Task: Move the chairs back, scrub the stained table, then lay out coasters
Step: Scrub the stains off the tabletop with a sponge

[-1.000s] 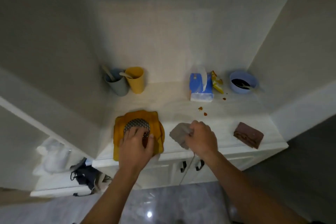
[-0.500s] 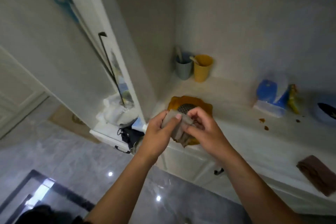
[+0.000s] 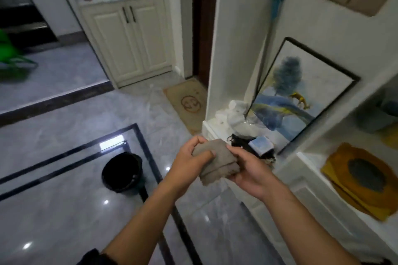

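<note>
Hands: my left hand point(image 3: 188, 166) and right hand point(image 3: 252, 171) both clutch the cloth point(image 3: 217, 160).
Left, below: bin point(image 3: 122, 171) on floor.
Right: yellow mat point(image 3: 364, 198).
Ahead: painting point(image 3: 301, 92).

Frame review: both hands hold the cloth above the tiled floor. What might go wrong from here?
1. The black bucket stands on the floor ahead of the hands; with eyes on the cloth, a foot may catch it.
2. The floor is glossy tile; if the cloth gripped by the left hand and right hand drips, it may turn slippery.
3. The framed picture leans on the low shelf close by; an elbow might knock it.
</note>
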